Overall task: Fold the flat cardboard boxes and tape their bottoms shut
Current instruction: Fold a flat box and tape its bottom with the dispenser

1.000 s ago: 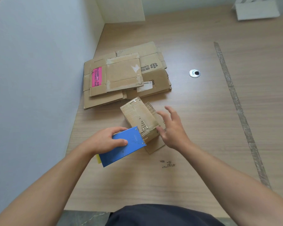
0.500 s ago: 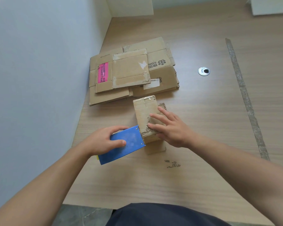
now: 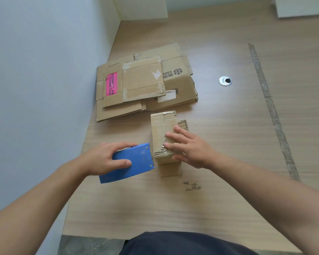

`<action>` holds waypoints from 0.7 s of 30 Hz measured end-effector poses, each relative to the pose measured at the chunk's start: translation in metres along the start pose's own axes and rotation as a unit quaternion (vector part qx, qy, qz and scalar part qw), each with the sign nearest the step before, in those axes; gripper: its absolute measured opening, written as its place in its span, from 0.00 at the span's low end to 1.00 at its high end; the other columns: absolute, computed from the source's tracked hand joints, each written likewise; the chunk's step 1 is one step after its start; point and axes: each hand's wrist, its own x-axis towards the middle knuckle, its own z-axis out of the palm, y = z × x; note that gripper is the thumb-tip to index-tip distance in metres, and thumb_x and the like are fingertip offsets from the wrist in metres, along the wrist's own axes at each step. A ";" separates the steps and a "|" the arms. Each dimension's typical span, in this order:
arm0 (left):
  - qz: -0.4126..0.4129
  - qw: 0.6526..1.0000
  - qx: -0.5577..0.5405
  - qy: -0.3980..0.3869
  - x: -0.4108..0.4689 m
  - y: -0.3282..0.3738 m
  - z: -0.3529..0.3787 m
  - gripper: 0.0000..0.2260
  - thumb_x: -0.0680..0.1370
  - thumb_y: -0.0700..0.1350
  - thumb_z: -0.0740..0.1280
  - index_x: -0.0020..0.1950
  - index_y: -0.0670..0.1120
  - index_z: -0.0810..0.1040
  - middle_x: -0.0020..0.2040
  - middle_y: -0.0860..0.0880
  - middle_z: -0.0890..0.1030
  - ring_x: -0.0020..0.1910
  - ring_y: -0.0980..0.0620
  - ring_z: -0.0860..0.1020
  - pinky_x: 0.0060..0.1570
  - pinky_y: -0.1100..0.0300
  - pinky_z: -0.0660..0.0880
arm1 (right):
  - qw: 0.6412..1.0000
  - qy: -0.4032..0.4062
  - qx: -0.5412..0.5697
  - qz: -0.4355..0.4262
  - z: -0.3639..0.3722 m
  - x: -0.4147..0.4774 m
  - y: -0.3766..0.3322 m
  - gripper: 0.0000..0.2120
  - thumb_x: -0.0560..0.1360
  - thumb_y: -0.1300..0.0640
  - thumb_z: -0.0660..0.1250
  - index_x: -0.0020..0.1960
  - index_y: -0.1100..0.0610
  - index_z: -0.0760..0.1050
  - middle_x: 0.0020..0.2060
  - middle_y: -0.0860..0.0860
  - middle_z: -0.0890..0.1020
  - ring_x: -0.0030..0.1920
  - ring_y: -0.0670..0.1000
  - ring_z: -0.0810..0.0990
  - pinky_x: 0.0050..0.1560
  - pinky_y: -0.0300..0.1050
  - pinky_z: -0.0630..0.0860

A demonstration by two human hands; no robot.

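Our left hand (image 3: 103, 159) clamps the dispenser (image 3: 134, 168), the box (image 3: 159, 129) just right of that grip. Our right hand (image 3: 191, 150), flat, must pin it firmly.

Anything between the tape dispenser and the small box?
Nothing visible. The blue tape dispenser, gripped by the left hand, sits right at the left edge of the small box; the right hand presses flat on top.

L hand (image 3: 103, 159) grips blue tape dispenser (image 3: 131, 162); R hand (image 3: 190, 146) presses small box (image 3: 163, 133).
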 end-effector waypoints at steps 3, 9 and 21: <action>0.011 1.000 0.020 -0.006 -0.002 -0.002 -0.008 0.20 0.69 0.66 0.62 0.61 0.76 0.67 0.56 0.68 0.77 0.52 0.67 0.75 0.50 0.65 0.73 | 1.000 0.018 -0.011 -0.002 0.000 -0.001 -0.001 0.22 0.78 0.41 0.59 0.70 0.45 0.72 0.73 0.52 0.72 0.75 0.62 0.66 0.62 0.63 0.76; -0.005 0.997 0.081 0.002 -0.011 -0.022 -0.023 0.24 0.66 0.70 0.58 0.63 0.77 0.66 0.50 0.67 0.78 0.48 0.64 0.77 0.47 0.64 0.74 | 0.999 0.029 -0.002 0.017 0.001 -0.003 -0.010 0.20 0.78 0.45 0.63 0.67 0.51 0.78 0.71 0.53 0.74 0.75 0.62 0.65 0.69 0.59 0.71; -0.055 0.966 0.234 0.099 0.021 -0.006 0.002 0.25 0.79 0.61 0.61 0.75 0.68 0.61 0.52 0.51 0.80 0.50 0.47 0.76 0.47 0.56 0.74 | 0.994 0.020 0.065 0.091 0.002 -0.011 -0.030 0.24 0.77 0.43 0.61 0.68 0.52 0.77 0.73 0.53 0.71 0.77 0.61 0.57 0.73 0.57 0.60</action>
